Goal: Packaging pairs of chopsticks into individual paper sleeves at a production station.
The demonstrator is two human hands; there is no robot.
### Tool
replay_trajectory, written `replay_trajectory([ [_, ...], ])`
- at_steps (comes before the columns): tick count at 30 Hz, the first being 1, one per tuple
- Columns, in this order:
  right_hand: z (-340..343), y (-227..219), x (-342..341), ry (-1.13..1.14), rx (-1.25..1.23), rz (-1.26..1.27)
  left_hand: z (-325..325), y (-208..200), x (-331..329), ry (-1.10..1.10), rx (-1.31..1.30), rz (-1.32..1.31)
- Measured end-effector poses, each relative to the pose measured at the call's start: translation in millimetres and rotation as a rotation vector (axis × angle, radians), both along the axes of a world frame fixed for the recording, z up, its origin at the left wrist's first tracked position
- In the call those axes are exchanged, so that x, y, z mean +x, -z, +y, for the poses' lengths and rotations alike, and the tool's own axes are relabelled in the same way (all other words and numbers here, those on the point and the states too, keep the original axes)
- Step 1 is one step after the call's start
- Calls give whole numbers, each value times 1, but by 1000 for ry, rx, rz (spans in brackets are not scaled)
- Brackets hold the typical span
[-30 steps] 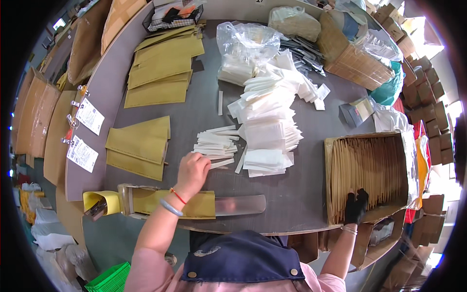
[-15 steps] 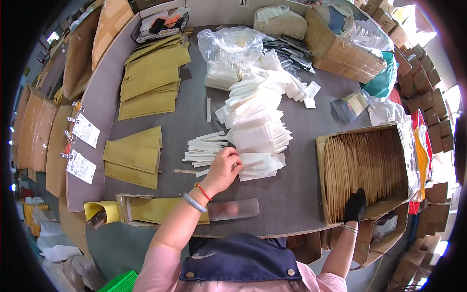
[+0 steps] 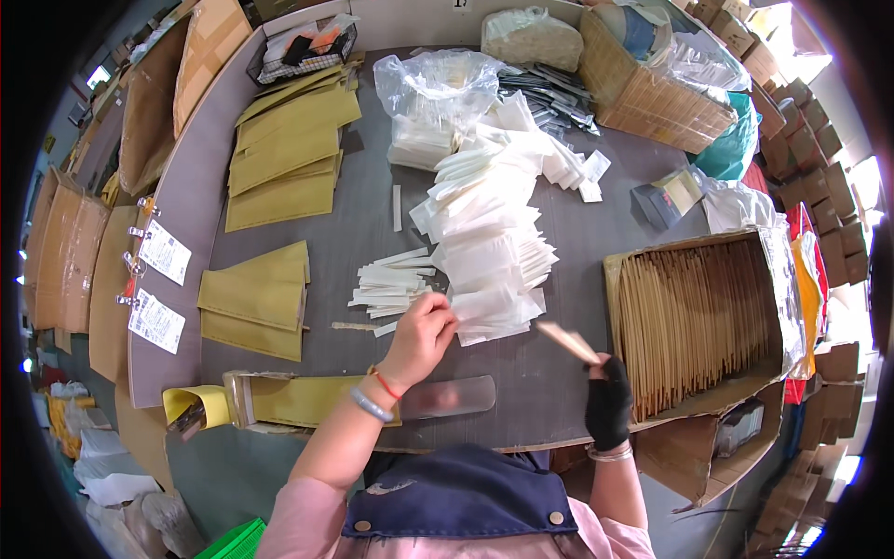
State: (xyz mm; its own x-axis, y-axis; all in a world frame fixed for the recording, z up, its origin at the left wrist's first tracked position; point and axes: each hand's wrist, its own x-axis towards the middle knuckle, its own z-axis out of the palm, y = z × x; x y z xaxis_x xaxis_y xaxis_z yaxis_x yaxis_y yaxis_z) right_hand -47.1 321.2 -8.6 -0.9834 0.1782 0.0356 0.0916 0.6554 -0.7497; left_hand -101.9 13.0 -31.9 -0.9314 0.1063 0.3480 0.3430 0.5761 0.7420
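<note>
My left hand [image 3: 424, 337], bare with a red cord and a grey bangle at the wrist, is at the near left edge of a long pile of white paper sleeves [image 3: 480, 261]. Its fingers are pinched together; what lies between them is hidden. My right hand [image 3: 609, 405], in a black fingerless glove, grips a thin tan flat piece [image 3: 568, 342], blurred and seen nearly edge-on. It is just left of a cardboard box [image 3: 626, 415] packed with upright tan pieces [image 3: 694, 326] of similar look. Short white strips [image 3: 391, 282] lie beyond my left hand.
Yellow-brown envelopes [image 3: 289, 149] lie in stacks at the left. A clear plastic bag [image 3: 438, 84] and dark flat packets [image 3: 554, 93] sit at the back. A larger carton [image 3: 661, 107] stands far right. A clear plastic sheet [image 3: 450, 396] lies by the front edge.
My right hand has come out of the box and moved left with a tan piece in it. My left hand has stayed near the white sleeves, its fingers shifted slightly.
</note>
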Motion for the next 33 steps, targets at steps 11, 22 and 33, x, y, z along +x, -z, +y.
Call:
replay_trajectory([
  [11, -36, -1, -11, -655, 137, 20, -25, -11, 101, 137, -374, -282],
  [22, -79, 45, -8, -924, 139, 120, -22, -20, 110, 56, -341, -264],
  [33, -137, 18, 5, -768, -155, -51, -28, -19, 92, 142, -343, -257],
])
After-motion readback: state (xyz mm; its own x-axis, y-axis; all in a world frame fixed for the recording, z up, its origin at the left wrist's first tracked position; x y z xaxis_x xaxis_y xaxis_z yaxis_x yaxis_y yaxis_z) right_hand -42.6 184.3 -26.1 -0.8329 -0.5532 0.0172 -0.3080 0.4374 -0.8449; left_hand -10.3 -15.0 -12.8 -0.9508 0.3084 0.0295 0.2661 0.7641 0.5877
